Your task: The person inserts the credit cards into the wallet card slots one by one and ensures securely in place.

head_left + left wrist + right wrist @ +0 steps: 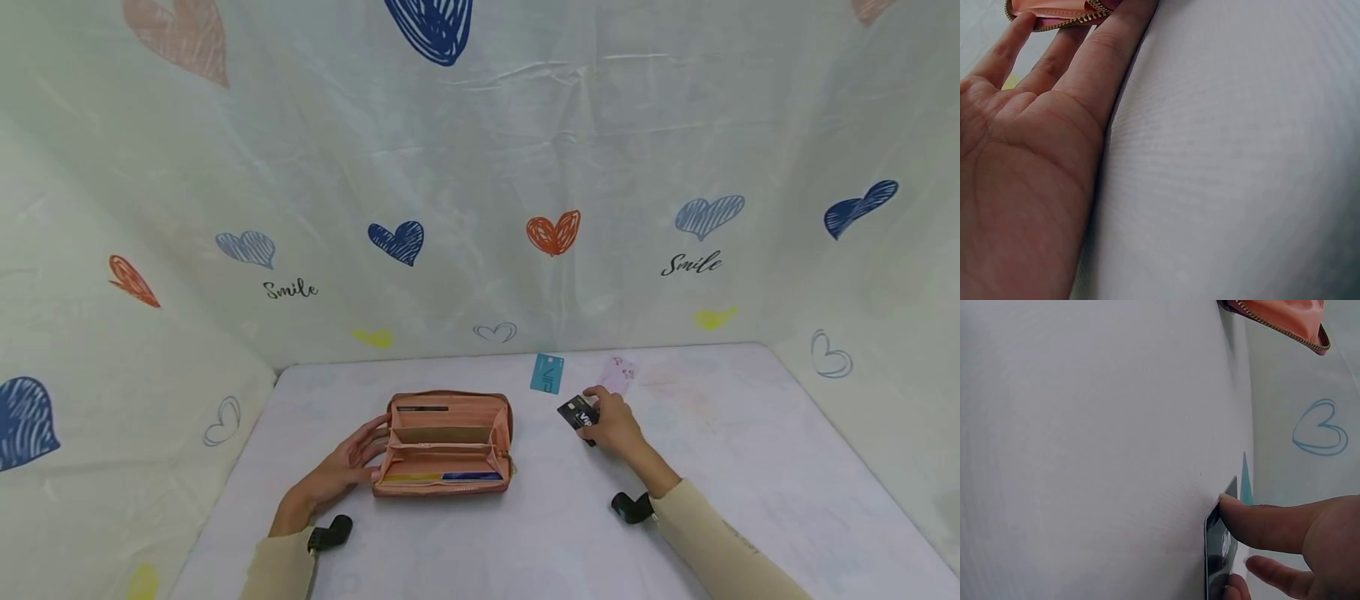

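Note:
A pink zip wallet [448, 402] lies spread wide on the table, its inner compartments facing up; cards show in the front and back slots. Against its left side rests my left hand [347, 462], fingers extended and touching the edge. The left wrist view shows that hand's palm [1029, 169] with the fingers reaching to the zip. My right hand [618, 429] pinches a black VIP card [576, 412] between thumb and fingers, to the right of the wallet. In the right wrist view the black card [1215, 550] is tilted up under the thumb.
A teal VIP card [547, 373] lies on the table behind the wallet's right side. Next to it, partly behind my right hand, is a pale pink card [618, 372]. The white table [450, 550] meets a heart-printed curtain [465, 292] at the back.

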`<state>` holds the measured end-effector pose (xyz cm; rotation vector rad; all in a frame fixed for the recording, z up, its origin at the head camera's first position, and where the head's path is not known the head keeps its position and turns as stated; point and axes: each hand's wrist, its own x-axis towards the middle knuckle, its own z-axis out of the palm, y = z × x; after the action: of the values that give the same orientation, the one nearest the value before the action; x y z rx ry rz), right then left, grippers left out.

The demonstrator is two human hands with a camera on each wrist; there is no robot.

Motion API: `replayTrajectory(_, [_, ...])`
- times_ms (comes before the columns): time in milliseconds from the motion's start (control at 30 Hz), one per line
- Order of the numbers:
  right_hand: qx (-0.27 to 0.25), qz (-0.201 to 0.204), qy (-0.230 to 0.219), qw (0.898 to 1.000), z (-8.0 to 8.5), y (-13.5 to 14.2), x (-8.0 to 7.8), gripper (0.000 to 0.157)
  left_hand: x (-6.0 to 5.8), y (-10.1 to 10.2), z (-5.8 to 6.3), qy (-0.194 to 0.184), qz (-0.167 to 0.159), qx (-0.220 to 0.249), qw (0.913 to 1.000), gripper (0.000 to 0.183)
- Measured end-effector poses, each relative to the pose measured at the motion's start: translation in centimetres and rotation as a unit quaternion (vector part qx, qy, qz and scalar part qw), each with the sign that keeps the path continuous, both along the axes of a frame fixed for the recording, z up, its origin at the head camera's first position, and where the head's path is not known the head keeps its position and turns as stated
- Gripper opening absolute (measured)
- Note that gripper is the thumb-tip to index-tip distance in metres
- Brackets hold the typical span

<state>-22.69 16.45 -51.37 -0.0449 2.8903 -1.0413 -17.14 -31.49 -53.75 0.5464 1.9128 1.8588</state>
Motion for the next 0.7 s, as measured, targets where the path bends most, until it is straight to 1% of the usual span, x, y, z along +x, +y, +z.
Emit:
replayTrajectory(200, [-0.006,0.011,-0.027,1.0,0.1,0.2,-0.2,0.07,0.1,0.0,0.2,0.002,0.002,-0.001,1.0,0.093])
replayTrajectory(267, [-0.009,0.013,-0.028,0.999,0.2,0.2,-0.1,0.067,0.1,0.0,0.2,-0.001,0.003,-0.003,1.0,0.093])
replayTrajectory(367, [-0.025,0.018,-0.021,0.999,0.7,0.4,0.2,0.055,0.1,0.0,0.1,0.0,0.004,-0.003,1.0,0.093])
replayTrajectory(467, [-0.044,0.026,-0.012,0.999,1.3,0.6,0.5,0.038,0.1,0.0,-0.1,0.004,0.005,-0.005,1.0,0.093])
replayTrajectory(567, [-0.06,0.043,-0.002,0.997,1.7,0.8,0.5,0.025,0.0,0.0,-0.2,0.005,0.006,-0.008,0.9999,0.093])
replayTrajectory(633, [-0.071,0.062,0.007,0.996,1.9,1.0,0.5,0.019,0.0,0.0,-0.2,0.005,0.007,-0.009,0.9999,0.093])
replayTrajectory(700, [-0.084,0.078,0.012,0.993,2.2,1.1,0.5,0.016,-0.1,0.0,-0.2,0.003,0.007,-0.008,0.9999,0.093])
